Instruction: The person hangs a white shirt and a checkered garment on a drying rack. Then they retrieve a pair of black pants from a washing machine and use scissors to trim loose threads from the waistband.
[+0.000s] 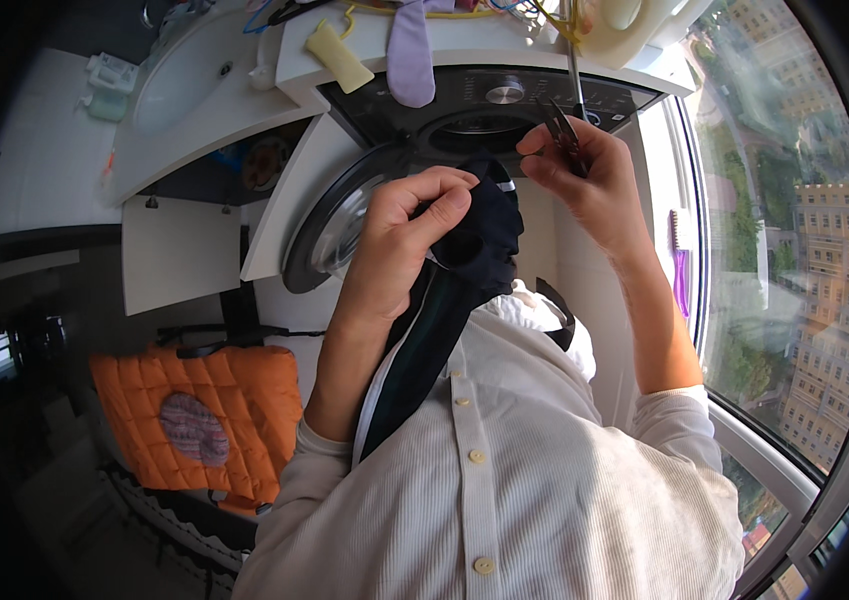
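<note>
My left hand pinches a dark navy garment between thumb and fingers. The cloth is bunched near the hand. A long dark part with a white stripe hangs down along my left forearm. In my right hand, up and to the right of the cloth, is a pair of small dark metal snips. Their two pointed tips stand apart and point away from me, clear of the garment. White cloth with a black strap lies at my lap, partly behind my shirt.
Ahead stands a washing machine with its round door swung out to the left. A lilac sock hangs over the counter edge. An orange quilted item lies at left; a purple brush rests by the window at right.
</note>
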`<act>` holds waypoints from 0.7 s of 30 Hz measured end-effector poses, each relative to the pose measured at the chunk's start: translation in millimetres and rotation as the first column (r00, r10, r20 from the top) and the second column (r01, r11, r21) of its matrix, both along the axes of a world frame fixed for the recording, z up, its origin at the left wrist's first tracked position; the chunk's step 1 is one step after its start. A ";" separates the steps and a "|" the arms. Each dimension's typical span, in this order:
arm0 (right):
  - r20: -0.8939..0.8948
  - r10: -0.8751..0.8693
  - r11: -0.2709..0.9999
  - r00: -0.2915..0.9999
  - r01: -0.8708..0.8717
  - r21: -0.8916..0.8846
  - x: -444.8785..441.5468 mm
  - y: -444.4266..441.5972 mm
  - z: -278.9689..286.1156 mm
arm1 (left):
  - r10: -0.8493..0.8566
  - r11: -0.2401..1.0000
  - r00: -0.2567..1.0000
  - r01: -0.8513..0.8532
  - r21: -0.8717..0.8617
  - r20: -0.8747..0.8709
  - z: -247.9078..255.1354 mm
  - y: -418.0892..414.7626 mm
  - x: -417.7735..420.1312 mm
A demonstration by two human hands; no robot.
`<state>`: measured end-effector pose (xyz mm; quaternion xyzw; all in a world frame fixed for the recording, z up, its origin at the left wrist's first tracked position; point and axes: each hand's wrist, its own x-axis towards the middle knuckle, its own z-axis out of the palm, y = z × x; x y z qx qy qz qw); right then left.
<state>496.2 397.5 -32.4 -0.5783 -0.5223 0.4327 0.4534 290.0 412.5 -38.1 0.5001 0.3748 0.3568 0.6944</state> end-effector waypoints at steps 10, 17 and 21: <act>-0.254 -0.115 0.993 0.960 0.110 -0.034 8.5 -10.8 -10.0 | -0.262 0.965 0.875 0.231 0.123 0.407 -5.5 9.6 -18.6; -0.196 -0.137 0.978 0.971 0.164 0.129 7.3 -15.3 -10.1 | -0.213 0.977 0.828 0.186 0.103 0.519 -9.0 6.5 -18.9; -0.187 -0.204 0.975 0.961 0.217 0.052 5.7 -15.5 -9.0 | -0.196 0.980 0.798 0.164 0.108 0.570 -7.7 6.7 -19.0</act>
